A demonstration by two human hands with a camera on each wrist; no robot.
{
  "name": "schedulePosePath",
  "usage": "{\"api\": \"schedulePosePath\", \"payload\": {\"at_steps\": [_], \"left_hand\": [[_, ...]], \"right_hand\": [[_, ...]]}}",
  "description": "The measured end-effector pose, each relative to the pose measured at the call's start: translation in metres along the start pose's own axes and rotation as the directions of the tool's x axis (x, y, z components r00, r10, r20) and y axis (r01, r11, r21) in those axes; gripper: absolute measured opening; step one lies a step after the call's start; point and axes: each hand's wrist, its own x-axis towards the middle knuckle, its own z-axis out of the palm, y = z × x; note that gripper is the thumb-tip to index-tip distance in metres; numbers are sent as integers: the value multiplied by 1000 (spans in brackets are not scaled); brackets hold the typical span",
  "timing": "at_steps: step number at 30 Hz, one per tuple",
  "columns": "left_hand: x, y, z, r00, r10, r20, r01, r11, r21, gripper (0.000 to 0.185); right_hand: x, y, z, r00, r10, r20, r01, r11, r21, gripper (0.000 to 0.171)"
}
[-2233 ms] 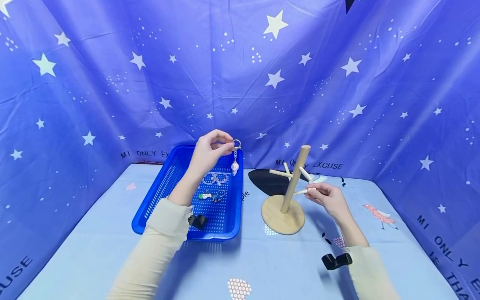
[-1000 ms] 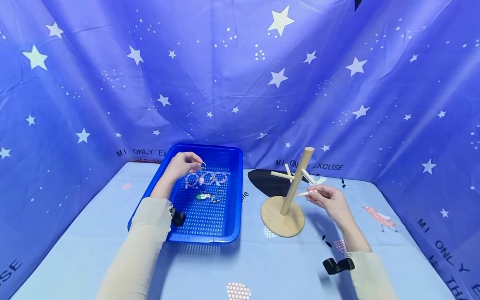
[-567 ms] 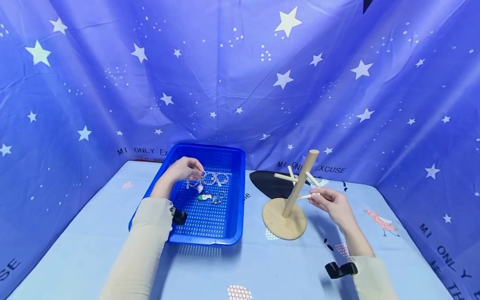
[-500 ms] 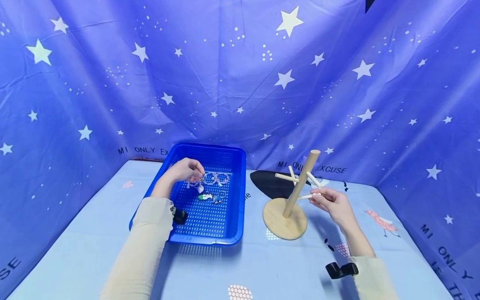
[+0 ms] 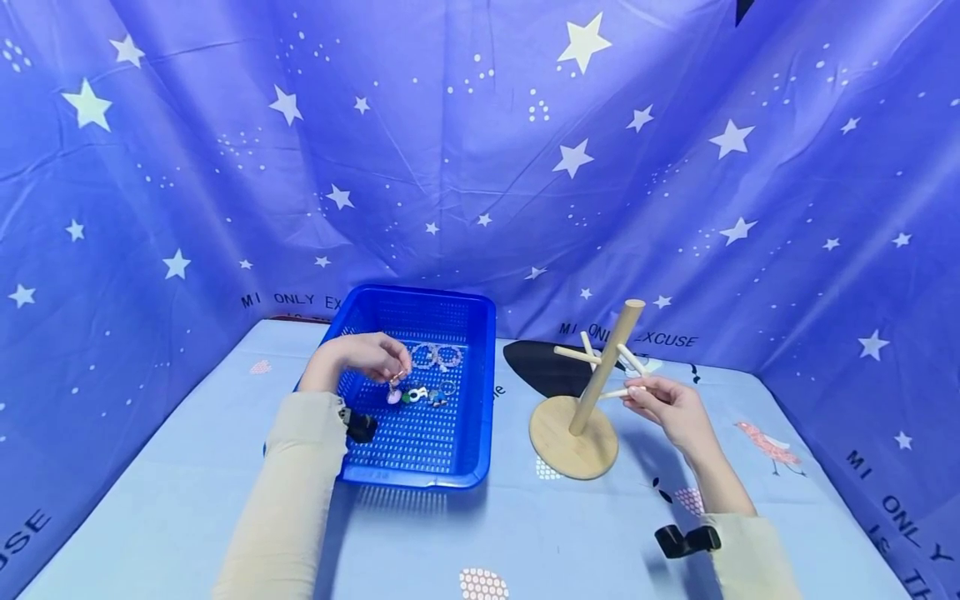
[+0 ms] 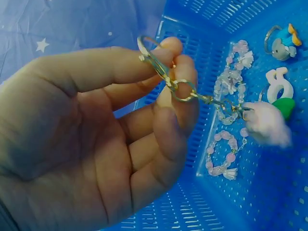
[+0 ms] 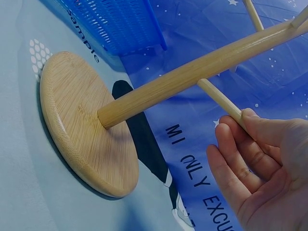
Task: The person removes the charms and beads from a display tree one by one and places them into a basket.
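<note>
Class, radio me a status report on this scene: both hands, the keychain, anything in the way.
Left hand pinches keychain ring over blue basket. Right hand holds wooden stand peg. Bracelets and charms lie below the pompom.

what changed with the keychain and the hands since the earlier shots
The left hand carried the keychain from up in the air above the blue basket down into it; the pink charm now lies by the other trinkets, and the fingers still pinch the ring. The right hand kept holding a peg of the wooden stand, which stayed put.
</note>
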Motion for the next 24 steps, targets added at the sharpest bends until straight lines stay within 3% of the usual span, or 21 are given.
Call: {"api": "schedulePosePath", "payload": {"at_steps": [4,9,17,24], "left_hand": [[-2,-2,0,999,-47,18,46,998,42,18],[-2,-3,3,988,-134,-79,143,983,116,13],[12,-12,9,938,-211,-275,266,947,181,10],[21,-17,14,903,-250,-349,330,925,190,9]], "right_hand": [[0,0,0,1000,0,-4,0,1000,-9,18],[0,-1,1,1000,9,-9,-9,1000,-25,20],[0,1,1,1000,-10,3,10,1000,16,14],[0,-1,1,1000,1,4,-1,1000,-1,11]]}}
